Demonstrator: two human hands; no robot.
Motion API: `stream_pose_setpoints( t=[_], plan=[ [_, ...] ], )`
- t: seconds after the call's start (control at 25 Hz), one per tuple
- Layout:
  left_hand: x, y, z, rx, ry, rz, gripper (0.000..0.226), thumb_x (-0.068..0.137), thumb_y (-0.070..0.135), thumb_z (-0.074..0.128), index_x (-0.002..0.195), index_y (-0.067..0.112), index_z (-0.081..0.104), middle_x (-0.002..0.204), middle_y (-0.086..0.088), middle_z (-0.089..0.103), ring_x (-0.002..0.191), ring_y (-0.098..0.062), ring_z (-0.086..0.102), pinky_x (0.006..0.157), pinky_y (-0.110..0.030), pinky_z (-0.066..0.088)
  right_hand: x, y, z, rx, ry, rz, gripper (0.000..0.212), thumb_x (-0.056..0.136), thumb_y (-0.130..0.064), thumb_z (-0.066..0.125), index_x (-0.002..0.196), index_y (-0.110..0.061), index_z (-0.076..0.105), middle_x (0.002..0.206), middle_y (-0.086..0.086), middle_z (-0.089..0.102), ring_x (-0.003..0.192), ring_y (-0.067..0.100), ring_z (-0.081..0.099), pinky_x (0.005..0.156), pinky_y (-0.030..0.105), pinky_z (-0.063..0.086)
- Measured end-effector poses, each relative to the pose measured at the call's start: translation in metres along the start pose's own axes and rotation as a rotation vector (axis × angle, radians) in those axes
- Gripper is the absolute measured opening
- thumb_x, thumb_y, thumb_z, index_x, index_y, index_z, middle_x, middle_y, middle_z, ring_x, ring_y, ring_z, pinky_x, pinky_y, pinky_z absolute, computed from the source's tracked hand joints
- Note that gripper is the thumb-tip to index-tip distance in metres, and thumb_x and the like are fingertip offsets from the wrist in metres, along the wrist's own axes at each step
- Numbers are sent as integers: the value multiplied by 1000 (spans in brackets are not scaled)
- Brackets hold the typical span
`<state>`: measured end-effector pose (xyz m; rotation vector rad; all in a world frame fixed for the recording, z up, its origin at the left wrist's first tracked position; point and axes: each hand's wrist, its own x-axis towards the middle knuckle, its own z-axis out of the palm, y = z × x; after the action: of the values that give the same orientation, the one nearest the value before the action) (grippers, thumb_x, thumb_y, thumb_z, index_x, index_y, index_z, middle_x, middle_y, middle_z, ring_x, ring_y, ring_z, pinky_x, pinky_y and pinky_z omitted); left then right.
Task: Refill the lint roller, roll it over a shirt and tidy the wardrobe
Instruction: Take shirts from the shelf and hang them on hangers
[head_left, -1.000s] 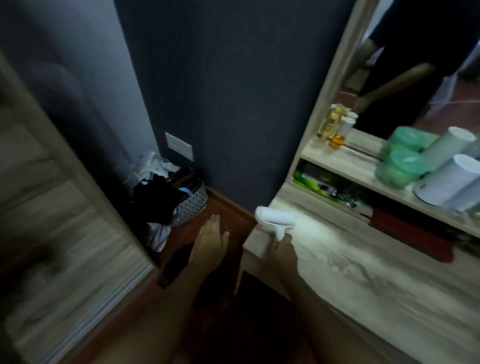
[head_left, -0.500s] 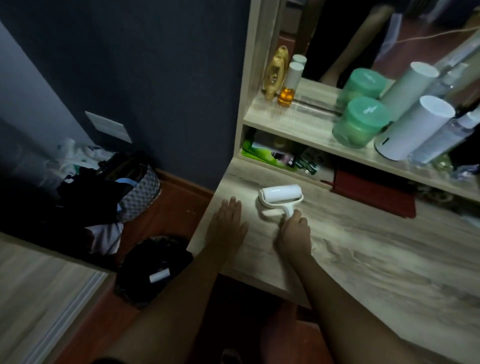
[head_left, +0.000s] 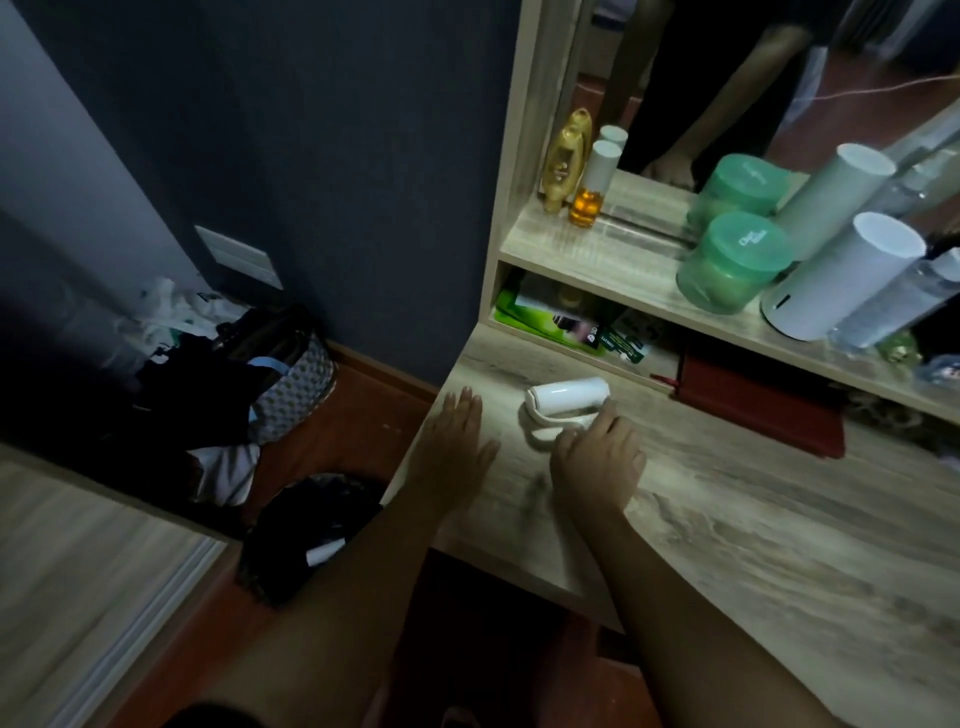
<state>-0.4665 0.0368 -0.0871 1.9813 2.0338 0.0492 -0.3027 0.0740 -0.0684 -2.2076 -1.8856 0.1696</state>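
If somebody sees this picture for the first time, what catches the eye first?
The white lint roller lies on the wooden desk, the right hand touching its handle, the left hand flat beside it. Above, a green jar stands on the shelf.

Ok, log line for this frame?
lint roller: lying on desk | left hand: flat on desk, apart from roller | right hand: resting on its handle
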Motion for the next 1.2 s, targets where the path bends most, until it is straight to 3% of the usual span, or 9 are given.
stream_pose_setpoints(
  t=[0.12, 0.32, 0.48, 0.64, 0.96, 1.2],
  plan=[
    [-11, -14, -62, 6, 144, -46, 66, 98, 45, 25, 149, 7, 6, 159, -11, 2, 146, -26, 1, 116, -41, 12, 5, -38, -39, 93, 42, -154, 53, 91, -37, 38, 134, -6, 39, 120, 19, 50, 109, 34, 47, 90, 43, 38],
    [-81, -68, -203, 125, 386, -118, 65, 99, 45, 26, 149, 9, 6, 159, -7, 2, 146, -21, 0, 118, -38, 10, -7, -172, -139, 324, 154, -603, 41, 94, -36, 37, 124, -10, 50, 120, 15, 53, 111, 32, 48, 91, 44, 40],
    [-193, -138, -307, 301, 656, -240, 73, 88, 49, 19, 146, 4, 23, 155, -14, 21, 143, -28, 19, 114, -44, 26, -69, -302, -220, 556, 172, -1033, 39, 95, -35, 38, 125, -13, 51, 121, 12, 55, 112, 30, 50, 93, 43, 41],
    [-336, -199, -391, 503, 841, -486, 69, 84, 41, 31, 140, 1, 37, 148, -17, 36, 136, -32, 35, 106, -45, 34, -173, -419, -293, 754, 228, -1360, 37, 94, -33, 40, 122, -11, 53, 115, 13, 56, 107, 31, 52, 90, 43, 42],
    [-589, -308, -485, 789, 964, -823, 70, 85, 44, 35, 141, 2, 36, 149, -16, 35, 137, -32, 34, 106, -49, 33, -390, -599, -390, 941, 332, -1777, 40, 88, -35, 48, 122, -15, 52, 115, 9, 53, 107, 26, 50, 92, 40, 41],
    [-689, -371, -555, 910, 1046, -905, 80, 85, 54, 26, 146, 4, 21, 155, -15, 21, 144, -28, 16, 113, -44, 21, -474, -695, -456, 950, 485, -1872, 55, 88, -44, 49, 134, -16, 40, 129, 11, 42, 119, 29, 42, 101, 41, 35]
  ],
)
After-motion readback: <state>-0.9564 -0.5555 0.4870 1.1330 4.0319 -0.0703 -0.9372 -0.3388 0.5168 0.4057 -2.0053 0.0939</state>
